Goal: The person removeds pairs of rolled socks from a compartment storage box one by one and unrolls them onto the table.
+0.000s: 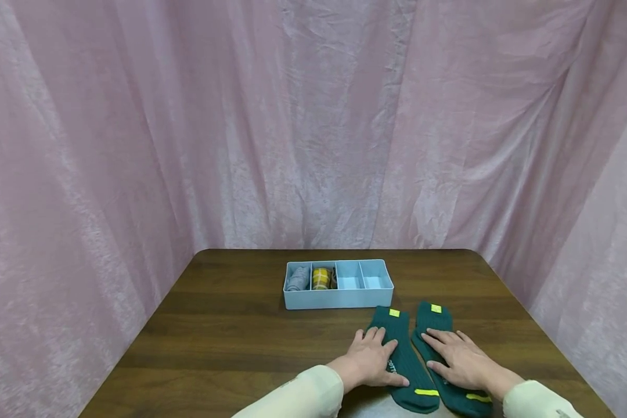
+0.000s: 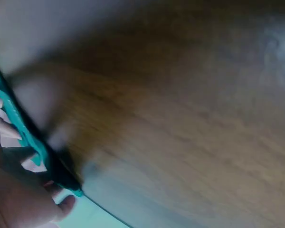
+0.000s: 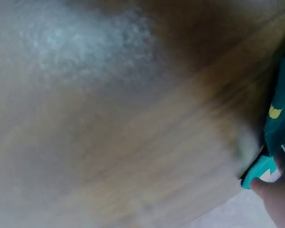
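Note:
Two dark green socks lie flat side by side at the table's front right in the head view, each with a yellow square near its cuff and a yellow stripe near its toe. My left hand (image 1: 370,359) rests on the left sock (image 1: 409,371), fingers spread. On the right sock (image 1: 432,318) lies my right hand (image 1: 462,359), its fingers extended too. The left wrist view catches part of the left hand (image 2: 21,190) against green fabric (image 2: 23,126). In the right wrist view, the right hand (image 3: 278,190) touches green fabric (image 3: 282,102) at the edge.
Behind the socks stands a light blue divided box (image 1: 339,299). Its leftmost compartment holds a grey rolled sock (image 1: 298,279); the one beside it holds a yellow checked roll (image 1: 321,278) and something brown. A wooden table (image 1: 214,337) carries everything, with pink curtains (image 1: 313,128) around it.

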### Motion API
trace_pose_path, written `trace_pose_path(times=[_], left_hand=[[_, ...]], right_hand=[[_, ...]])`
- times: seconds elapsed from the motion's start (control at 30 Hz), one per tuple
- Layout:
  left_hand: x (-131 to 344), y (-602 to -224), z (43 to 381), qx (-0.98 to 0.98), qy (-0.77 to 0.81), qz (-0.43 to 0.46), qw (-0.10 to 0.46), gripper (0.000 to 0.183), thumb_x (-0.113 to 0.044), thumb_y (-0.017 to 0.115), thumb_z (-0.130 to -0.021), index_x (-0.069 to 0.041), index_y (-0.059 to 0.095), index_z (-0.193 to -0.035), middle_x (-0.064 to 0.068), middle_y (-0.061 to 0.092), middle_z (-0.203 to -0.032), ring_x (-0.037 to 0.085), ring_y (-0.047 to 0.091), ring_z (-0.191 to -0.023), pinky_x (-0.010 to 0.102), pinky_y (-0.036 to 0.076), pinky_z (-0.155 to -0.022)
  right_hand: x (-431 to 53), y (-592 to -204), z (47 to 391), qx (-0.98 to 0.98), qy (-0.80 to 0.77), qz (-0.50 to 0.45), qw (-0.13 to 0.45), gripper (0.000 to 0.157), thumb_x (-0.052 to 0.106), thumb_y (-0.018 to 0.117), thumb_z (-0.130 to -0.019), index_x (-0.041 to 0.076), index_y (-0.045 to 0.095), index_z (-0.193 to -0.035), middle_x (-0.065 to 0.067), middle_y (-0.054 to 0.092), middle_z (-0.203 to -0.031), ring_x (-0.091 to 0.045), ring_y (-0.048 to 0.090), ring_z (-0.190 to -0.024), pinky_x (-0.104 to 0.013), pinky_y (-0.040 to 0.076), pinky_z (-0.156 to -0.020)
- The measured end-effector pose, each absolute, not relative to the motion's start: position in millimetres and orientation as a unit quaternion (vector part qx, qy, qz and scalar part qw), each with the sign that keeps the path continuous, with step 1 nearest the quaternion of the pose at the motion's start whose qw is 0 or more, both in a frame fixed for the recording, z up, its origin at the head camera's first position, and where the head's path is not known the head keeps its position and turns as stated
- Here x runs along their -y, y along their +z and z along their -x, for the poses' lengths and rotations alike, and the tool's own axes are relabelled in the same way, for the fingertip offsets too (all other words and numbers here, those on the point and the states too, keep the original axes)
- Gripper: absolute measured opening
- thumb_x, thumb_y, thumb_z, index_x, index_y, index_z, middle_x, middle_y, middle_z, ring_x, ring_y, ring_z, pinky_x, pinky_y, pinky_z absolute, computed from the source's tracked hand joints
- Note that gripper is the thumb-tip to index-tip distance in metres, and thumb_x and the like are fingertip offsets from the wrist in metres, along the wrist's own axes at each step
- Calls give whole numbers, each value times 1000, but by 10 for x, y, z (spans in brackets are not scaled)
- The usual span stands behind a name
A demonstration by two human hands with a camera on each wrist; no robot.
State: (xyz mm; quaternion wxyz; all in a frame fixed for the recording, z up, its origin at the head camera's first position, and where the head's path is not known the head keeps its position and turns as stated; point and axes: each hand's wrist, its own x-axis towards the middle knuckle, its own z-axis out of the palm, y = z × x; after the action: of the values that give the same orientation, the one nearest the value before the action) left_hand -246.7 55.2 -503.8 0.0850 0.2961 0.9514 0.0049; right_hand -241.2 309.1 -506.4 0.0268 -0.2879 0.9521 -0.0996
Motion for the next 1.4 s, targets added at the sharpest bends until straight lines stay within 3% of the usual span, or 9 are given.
trace_pose_path(times=[0.33, 0.63, 1.03, 1.4], left_hand=[[-596, -4977, 2387, -951, -1, -284, 121, 86, -82, 53, -80, -38, 38, -152, -3, 26, -160, 20, 24, -147, 52, 26, -114], [-649, -5126, 2511, -950, -2, -277, 144, 91, -86, 51, -76, -41, 34, -153, -4, 23, -162, 21, 22, -148, 56, 23, -114], [-555, -4948, 2389, -952, -1, -270, 141, 88, -83, 53, -78, -40, 36, -153, -4, 25, -161, 20, 22, -148, 56, 22, -115], [-466, -4967, 2372, -953, 5, -277, 126, 89, -84, 52, -78, -36, 38, -152, -1, 28, -160, 23, 26, -146, 57, 24, -113]], right_hand=[[-3194, -5244, 2462, -953, -109, 283, 30, 78, 66, 43, -96, 11, 41, -152, -19, 35, -155, -42, 34, -139, -74, 20, -103], [-3189, -5248, 2433, -946, -127, 297, 17, 68, 55, 50, -99, 13, 42, -151, -25, 38, -151, -51, 37, -132, -77, 22, -96], [-3160, -5253, 2415, -949, -134, 284, 35, 73, 58, 48, -98, 10, 39, -152, -24, 34, -154, -49, 33, -136, -77, 19, -100], [-2989, -5122, 2263, -946, -107, 304, -25, 66, 53, 50, -99, 7, 49, -146, -20, 44, -148, -45, 44, -131, -69, 32, -98]])
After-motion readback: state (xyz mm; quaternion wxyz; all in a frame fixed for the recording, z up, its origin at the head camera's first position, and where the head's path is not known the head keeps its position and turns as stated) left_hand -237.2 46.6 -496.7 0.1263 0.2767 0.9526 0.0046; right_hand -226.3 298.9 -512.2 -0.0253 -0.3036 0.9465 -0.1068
